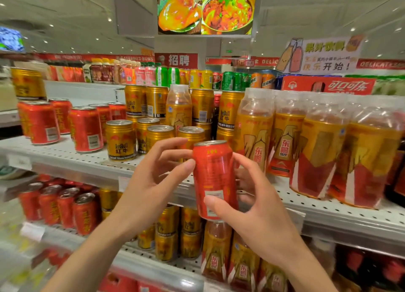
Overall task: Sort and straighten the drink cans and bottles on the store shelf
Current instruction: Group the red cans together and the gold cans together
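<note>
A tall red drink can (213, 173) is held upright in front of the white shelf (72, 158). My left hand (153, 177) touches its upper left side with thumb and fingertips. My right hand (260, 206) grips its lower half, thumb across the label and fingers curled behind. On the shelf behind stand gold cans (121, 141), some stacked two high. More red cans (86, 129) stand at the left. Yellow-and-red bottles (320, 151) with clear caps fill the right.
A lower shelf holds red cans (65, 206), gold cans (168, 232) and more bottles (215, 254). The top row carries mixed cans and a red carton (328, 86). Price tags hang on the shelf edges. A paper sign (322, 57) stands at the upper right.
</note>
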`<state>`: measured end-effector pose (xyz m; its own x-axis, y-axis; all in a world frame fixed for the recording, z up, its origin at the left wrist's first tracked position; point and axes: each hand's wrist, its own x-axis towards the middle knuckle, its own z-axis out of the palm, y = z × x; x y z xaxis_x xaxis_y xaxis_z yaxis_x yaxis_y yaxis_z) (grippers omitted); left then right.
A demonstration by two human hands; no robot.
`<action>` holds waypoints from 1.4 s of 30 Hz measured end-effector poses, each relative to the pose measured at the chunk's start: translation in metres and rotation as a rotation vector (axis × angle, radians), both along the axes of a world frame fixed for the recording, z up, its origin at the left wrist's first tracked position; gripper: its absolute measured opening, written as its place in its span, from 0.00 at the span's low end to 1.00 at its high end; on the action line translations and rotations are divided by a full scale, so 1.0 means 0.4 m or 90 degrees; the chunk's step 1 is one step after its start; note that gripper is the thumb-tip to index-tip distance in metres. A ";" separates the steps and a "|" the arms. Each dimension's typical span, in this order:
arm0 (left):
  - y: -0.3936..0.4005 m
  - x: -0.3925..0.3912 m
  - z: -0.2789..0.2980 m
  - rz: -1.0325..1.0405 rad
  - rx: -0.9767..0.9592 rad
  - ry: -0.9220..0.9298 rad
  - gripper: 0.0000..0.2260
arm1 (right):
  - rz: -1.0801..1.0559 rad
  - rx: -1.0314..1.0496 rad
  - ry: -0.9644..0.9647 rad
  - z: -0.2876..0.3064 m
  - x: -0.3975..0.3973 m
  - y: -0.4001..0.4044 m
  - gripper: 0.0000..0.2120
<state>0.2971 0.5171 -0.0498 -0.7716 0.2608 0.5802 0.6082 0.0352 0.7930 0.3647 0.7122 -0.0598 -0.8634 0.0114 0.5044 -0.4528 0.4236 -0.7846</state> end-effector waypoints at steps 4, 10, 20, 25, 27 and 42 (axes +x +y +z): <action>-0.081 -0.013 -0.045 0.041 0.030 -0.007 0.20 | -0.036 -0.042 -0.018 -0.028 0.006 -0.030 0.36; -0.257 -0.039 -0.143 0.045 0.086 -0.038 0.19 | -0.144 -0.115 -0.039 -0.111 0.026 -0.157 0.38; -0.603 -0.110 -0.262 0.024 0.069 -0.145 0.13 | -0.287 -0.232 -0.048 -0.236 -0.001 -0.498 0.40; -0.692 -0.145 -0.259 0.037 0.069 -0.152 0.14 | -0.289 -0.220 -0.059 -0.230 -0.041 -0.594 0.35; -0.709 -0.163 -0.256 0.041 0.079 -0.153 0.14 | -0.287 -0.205 -0.051 -0.218 -0.063 -0.616 0.36; -0.824 -0.352 -0.135 0.124 0.067 -0.048 0.14 | -0.193 -0.188 0.041 -0.099 -0.284 -0.729 0.41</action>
